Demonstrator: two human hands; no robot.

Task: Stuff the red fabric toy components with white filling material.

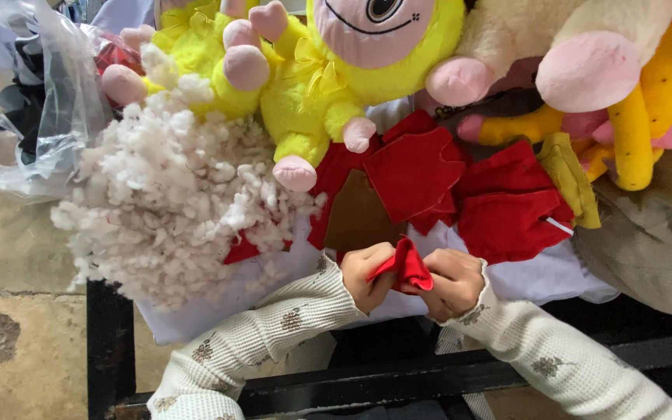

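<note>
Both hands meet over the near edge of the desk [196, 319]: the left hand [367, 276] and right hand [453, 281] have their fingers closed tight on a small red fabric piece [407, 266] bunched between them. A loosened pinch could drop it past the black frame [398, 377]. Just beyond the fingers lie more red pieces [507, 210]; up and left, the loose white stuffing [173, 194] could snag and scatter. Farthest, yellow plush toys [328, 78].

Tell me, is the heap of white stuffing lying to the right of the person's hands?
No, the white stuffing is heaped left of both hands, which hold a red fabric piece.
</note>
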